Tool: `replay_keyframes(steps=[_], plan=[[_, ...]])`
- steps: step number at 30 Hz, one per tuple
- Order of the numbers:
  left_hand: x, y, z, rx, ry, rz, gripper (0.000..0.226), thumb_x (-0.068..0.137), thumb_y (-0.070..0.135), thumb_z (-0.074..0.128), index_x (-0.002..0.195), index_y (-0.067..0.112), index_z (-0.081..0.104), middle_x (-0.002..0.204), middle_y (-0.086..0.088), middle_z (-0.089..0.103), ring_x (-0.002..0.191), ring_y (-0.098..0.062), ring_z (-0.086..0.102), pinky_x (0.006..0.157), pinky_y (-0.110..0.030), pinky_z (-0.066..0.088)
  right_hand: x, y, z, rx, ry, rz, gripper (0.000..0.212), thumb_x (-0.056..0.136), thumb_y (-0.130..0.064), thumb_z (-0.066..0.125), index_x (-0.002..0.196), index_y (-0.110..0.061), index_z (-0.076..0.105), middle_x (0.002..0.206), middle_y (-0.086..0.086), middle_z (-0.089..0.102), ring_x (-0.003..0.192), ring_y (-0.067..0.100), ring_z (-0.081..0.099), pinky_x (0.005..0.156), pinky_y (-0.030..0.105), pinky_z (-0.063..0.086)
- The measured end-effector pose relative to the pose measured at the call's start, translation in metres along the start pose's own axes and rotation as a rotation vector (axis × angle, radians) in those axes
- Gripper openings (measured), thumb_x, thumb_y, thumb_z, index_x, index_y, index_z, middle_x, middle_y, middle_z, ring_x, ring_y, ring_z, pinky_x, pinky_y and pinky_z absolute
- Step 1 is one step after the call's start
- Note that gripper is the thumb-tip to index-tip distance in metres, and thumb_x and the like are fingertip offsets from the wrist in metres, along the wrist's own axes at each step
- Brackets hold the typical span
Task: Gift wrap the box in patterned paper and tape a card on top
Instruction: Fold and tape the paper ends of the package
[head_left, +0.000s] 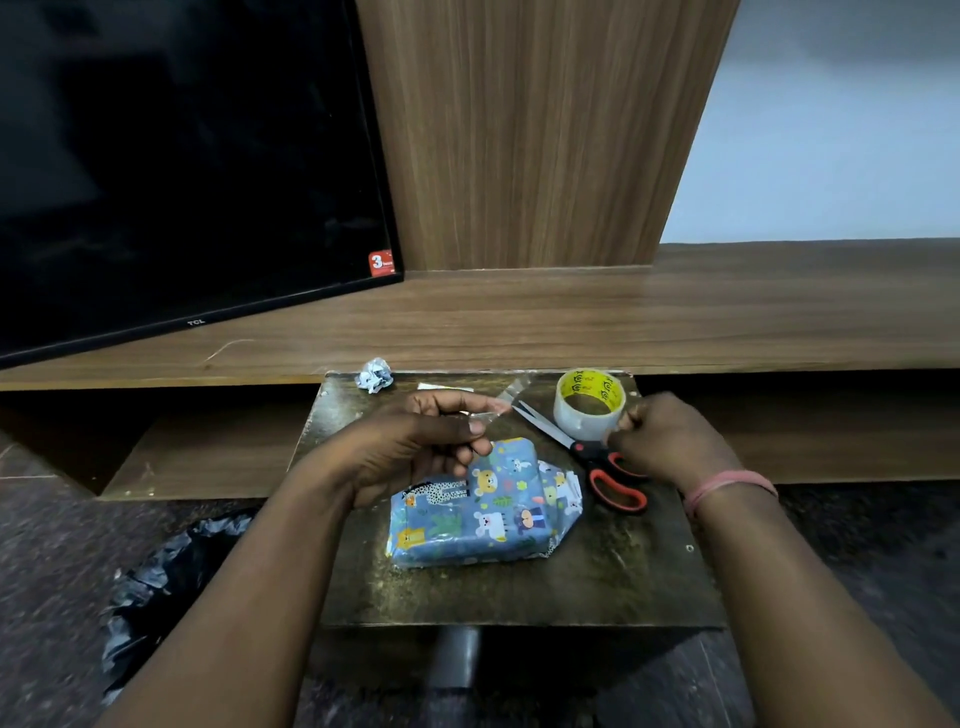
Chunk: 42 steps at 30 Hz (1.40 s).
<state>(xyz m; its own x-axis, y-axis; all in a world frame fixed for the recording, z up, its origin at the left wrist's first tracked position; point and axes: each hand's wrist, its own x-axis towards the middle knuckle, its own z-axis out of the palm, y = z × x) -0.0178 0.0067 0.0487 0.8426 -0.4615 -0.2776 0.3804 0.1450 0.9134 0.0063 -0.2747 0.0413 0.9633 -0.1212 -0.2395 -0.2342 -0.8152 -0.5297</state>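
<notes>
We locate the wrapped box (480, 512) at the centre of the frame, lying flat on the dark work board (613, 577); its blue animal-patterned paper covers every visible face, and a folded end flap points toward the right.

The left hand (410, 452) hovers just above the upper left corner of the box; its thumb and fingers are curled and pinch a strip of clear tape (506, 399), which extends up and to the right.

The right hand (670, 441) sits right of centre, fingers curled at the near edge of the tape roll (589, 402); we cannot tell whether it grips anything.

The scissors (587, 454) lie closed between the box and the right hand; a crumpled paper scrap (374, 375) rests at the board's upper left corner; a small white card (444, 387) lies flat above the left hand.
</notes>
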Motion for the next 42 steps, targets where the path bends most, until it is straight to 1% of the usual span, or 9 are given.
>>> replay_keyframes(steps=[4, 9, 19, 23, 25, 30, 33, 37, 42], plan=[[0.001, -0.002, 0.002, -0.026, 0.025, -0.007, 0.043, 0.084, 0.007, 0.070, 0.127, 0.008, 0.071, 0.084, -0.011, 0.067, 0.065, -0.011, 0.058, 0.060, -0.022, 0.055, -0.006, 0.010, 0.014, -0.141, 0.023, 0.088, 0.010, 0.087, -0.023, 0.073, 0.089, -0.014, 0.069, 0.094, 0.011, 0.070, 0.091, 0.029, 0.067, 0.071, 0.027, 0.044], [-0.001, -0.004, 0.003, -0.020, 0.035, -0.006, 0.043, 0.085, 0.008, 0.071, 0.128, 0.010, 0.071, 0.085, -0.012, 0.068, 0.066, -0.011, 0.059, 0.061, -0.023, 0.055, -0.004, 0.014, 0.030, -0.151, 0.005, 0.060, 0.027, 0.083, -0.029, 0.079, 0.102, -0.012, 0.069, 0.100, 0.007, 0.072, 0.092, 0.024, 0.068, 0.079, 0.030, 0.055], [-0.010, 0.000, -0.001, -0.045, 0.056, -0.014, 0.045, 0.085, 0.004, 0.070, 0.129, 0.010, 0.069, 0.086, -0.013, 0.070, 0.065, -0.011, 0.063, 0.062, -0.022, 0.059, -0.023, 0.006, 0.025, -0.182, -0.028, 0.092, 0.037, 0.083, -0.038, 0.078, 0.108, -0.012, 0.069, 0.105, 0.008, 0.071, 0.096, 0.025, 0.067, 0.075, 0.025, 0.050], [-0.006, -0.002, -0.004, -0.063, 0.093, -0.008, 0.046, 0.084, 0.004, 0.070, 0.130, 0.010, 0.068, 0.086, -0.013, 0.070, 0.066, -0.011, 0.063, 0.062, -0.022, 0.060, -0.028, 0.006, 0.005, 0.002, -0.168, 0.147, 0.026, 0.079, -0.027, 0.079, 0.091, -0.005, 0.071, 0.077, 0.009, 0.070, 0.066, 0.022, 0.064, 0.059, 0.024, 0.043], [-0.002, -0.003, -0.005, -0.064, 0.126, 0.009, 0.048, 0.083, 0.005, 0.070, 0.131, 0.009, 0.067, 0.086, -0.012, 0.071, 0.066, -0.010, 0.063, 0.062, -0.021, 0.060, -0.030, 0.002, 0.000, 0.315, -0.275, 0.168, 0.015, 0.077, -0.015, 0.078, 0.084, -0.004, 0.070, 0.059, 0.007, 0.063, 0.048, 0.017, 0.053, 0.052, 0.025, 0.042], [0.003, 0.004, -0.014, -0.143, 0.187, 0.054, 0.045, 0.089, 0.002, 0.066, 0.133, 0.005, 0.063, 0.085, -0.012, 0.069, 0.066, -0.010, 0.063, 0.062, -0.023, 0.059, -0.043, -0.013, -0.013, 0.925, -0.612, 0.073, 0.005, 0.079, -0.011, 0.073, 0.081, -0.006, 0.073, 0.070, 0.009, 0.067, 0.050, 0.010, 0.051, 0.041, 0.018, 0.042], [0.008, 0.008, -0.023, -0.183, 0.213, 0.056, 0.044, 0.084, 0.005, 0.069, 0.128, 0.004, 0.065, 0.084, -0.010, 0.069, 0.064, -0.009, 0.063, 0.063, -0.022, 0.060, -0.045, -0.014, -0.014, 0.945, -0.831, -0.012, 0.020, 0.082, -0.020, 0.079, 0.091, -0.004, 0.070, 0.075, 0.015, 0.062, 0.052, 0.012, 0.057, 0.043, 0.023, 0.046], [0.008, 0.012, -0.028, -0.197, 0.185, 0.054, 0.023, 0.083, 0.005, 0.068, 0.101, 0.010, 0.081, 0.080, -0.008, 0.069, 0.062, -0.008, 0.063, 0.062, -0.020, 0.059, -0.036, -0.007, -0.005, 0.819, -0.961, -0.058, 0.063, 0.057, -0.033, 0.098, 0.101, -0.003, 0.064, 0.083, 0.018, 0.059, 0.050, 0.012, 0.054, 0.044, 0.026, 0.047], [0.007, 0.018, -0.031, -0.188, 0.141, 0.070, 0.027, 0.085, 0.004, 0.066, 0.106, 0.011, 0.082, 0.079, -0.007, 0.067, 0.062, -0.007, 0.061, 0.060, -0.020, 0.057, -0.023, -0.007, -0.007, 0.819, -1.008, -0.111, 0.065, 0.053, -0.042, 0.099, 0.096, -0.005, 0.068, 0.081, 0.015, 0.060, 0.053, 0.013, 0.051, 0.043, 0.025, 0.046]])
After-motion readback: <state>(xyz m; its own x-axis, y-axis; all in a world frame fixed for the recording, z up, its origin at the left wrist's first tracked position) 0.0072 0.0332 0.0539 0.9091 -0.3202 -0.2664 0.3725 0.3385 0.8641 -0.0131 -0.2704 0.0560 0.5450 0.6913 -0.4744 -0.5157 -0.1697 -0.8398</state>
